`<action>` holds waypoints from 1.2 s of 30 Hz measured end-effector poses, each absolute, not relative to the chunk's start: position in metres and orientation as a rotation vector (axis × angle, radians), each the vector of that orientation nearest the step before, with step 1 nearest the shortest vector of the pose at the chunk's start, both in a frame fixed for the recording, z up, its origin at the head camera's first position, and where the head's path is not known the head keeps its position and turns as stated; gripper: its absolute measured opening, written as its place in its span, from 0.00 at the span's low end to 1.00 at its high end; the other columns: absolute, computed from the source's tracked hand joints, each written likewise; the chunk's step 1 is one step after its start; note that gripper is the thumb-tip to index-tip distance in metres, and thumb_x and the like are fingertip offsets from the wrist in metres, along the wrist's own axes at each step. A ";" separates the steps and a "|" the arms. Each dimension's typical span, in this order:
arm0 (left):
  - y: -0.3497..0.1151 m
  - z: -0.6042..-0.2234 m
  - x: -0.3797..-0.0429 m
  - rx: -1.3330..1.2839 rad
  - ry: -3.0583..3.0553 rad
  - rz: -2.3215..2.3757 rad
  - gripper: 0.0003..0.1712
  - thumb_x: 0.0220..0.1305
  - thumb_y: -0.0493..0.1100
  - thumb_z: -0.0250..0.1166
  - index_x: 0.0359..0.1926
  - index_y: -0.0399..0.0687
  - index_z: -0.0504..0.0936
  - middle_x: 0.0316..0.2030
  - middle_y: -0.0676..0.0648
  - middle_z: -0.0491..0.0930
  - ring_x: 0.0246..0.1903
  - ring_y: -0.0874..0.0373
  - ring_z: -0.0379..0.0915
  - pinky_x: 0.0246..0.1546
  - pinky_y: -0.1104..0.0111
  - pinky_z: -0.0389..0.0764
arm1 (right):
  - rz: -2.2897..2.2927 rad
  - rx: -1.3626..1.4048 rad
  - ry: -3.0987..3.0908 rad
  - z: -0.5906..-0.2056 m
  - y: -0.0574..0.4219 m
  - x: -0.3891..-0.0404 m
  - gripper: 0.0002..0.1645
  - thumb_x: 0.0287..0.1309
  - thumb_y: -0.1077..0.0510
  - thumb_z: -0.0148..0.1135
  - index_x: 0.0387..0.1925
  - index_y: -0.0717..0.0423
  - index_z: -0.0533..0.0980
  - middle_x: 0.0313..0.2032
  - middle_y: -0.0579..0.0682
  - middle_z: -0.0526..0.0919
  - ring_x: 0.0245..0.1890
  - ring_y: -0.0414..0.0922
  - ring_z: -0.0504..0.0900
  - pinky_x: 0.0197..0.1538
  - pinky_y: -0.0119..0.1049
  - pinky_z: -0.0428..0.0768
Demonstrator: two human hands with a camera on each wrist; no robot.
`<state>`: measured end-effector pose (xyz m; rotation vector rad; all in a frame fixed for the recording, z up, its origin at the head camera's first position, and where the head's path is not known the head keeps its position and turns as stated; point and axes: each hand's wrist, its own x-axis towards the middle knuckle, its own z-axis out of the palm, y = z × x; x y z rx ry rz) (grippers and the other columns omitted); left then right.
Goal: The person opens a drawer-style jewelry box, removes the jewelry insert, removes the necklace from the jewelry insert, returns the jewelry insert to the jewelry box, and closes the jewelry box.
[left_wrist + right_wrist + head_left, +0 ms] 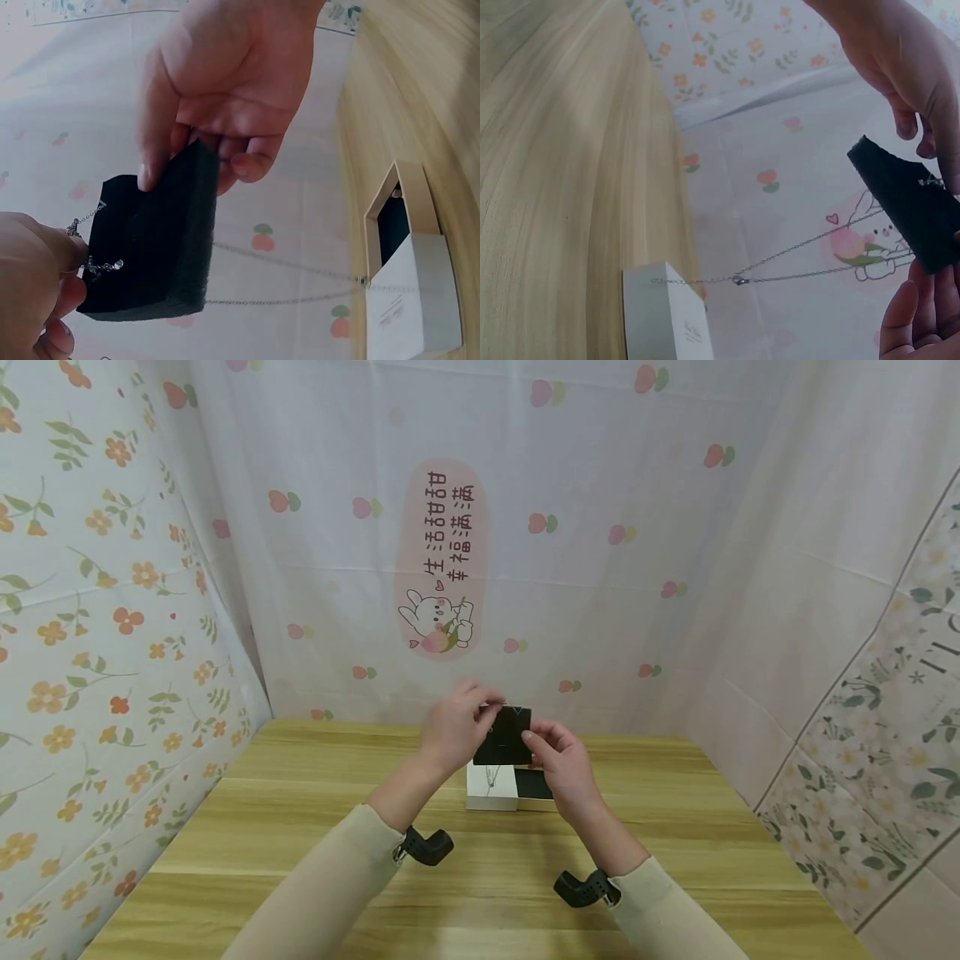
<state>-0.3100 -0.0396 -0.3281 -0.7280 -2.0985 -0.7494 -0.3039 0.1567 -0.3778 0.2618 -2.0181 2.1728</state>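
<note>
A black foam jewellery pad [504,742] is held upright above the table. My right hand [564,762] grips its right edge, thumb on the front and fingers behind. At the pad's upper left, my left hand [459,728] pinches a silver necklace [103,265] by its sparkling front part, close against the pad's face. The necklace's chain [802,244] runs behind the pad and hangs down in two strands that meet at a small clasp [739,280]. Below the pad stands a white box sleeve [491,787] with its dark-lined drawer [536,785] slid partly out to the right.
The box stands on a wood-grain table [360,893], towards its back edge. A pale printed curtain [600,610] hangs behind, with a floral cloth [112,652] at the left and another curtain [825,693] at the right. Both wrists wear black camera mounts [429,847].
</note>
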 end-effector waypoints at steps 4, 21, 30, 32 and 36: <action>-0.042 -0.323 -0.313 -0.727 -2.105 -0.743 0.04 0.73 0.36 0.74 0.45 0.45 0.93 0.39 0.46 0.87 0.33 0.54 0.85 0.35 0.65 0.89 | 2.167 0.259 -2.028 -0.378 0.156 -0.303 0.06 0.77 0.63 0.64 0.51 0.61 0.82 0.39 0.42 0.86 0.41 0.43 0.80 0.41 0.32 0.82; -0.055 -0.299 -0.325 -0.673 -2.111 -0.714 0.04 0.74 0.37 0.72 0.46 0.44 0.92 0.42 0.45 0.88 0.33 0.50 0.86 0.37 0.61 0.90 | 2.147 0.231 -2.072 -0.378 0.159 -0.302 0.10 0.78 0.62 0.64 0.54 0.63 0.81 0.40 0.41 0.84 0.42 0.44 0.79 0.44 0.32 0.83; -0.065 -0.284 -0.332 -0.629 -2.134 -0.697 0.06 0.76 0.38 0.71 0.48 0.43 0.92 0.43 0.43 0.88 0.37 0.49 0.87 0.42 0.61 0.91 | 2.106 0.249 -2.106 -0.382 0.161 -0.301 0.12 0.79 0.61 0.64 0.55 0.65 0.81 0.40 0.41 0.83 0.39 0.44 0.77 0.44 0.31 0.84; -0.068 -0.280 -0.333 -0.618 -2.138 -0.706 0.06 0.76 0.37 0.71 0.48 0.43 0.92 0.44 0.43 0.88 0.40 0.49 0.87 0.43 0.61 0.91 | 2.097 0.251 -2.111 -0.383 0.162 -0.301 0.12 0.79 0.61 0.64 0.55 0.65 0.80 0.40 0.42 0.83 0.38 0.44 0.76 0.44 0.31 0.84; -0.074 -0.273 -0.335 -0.592 -2.156 -0.728 0.07 0.76 0.37 0.70 0.49 0.42 0.92 0.45 0.43 0.88 0.40 0.48 0.86 0.43 0.60 0.91 | 2.095 0.257 -2.110 -0.385 0.162 -0.302 0.10 0.79 0.61 0.64 0.54 0.64 0.80 0.39 0.42 0.82 0.35 0.43 0.75 0.43 0.31 0.84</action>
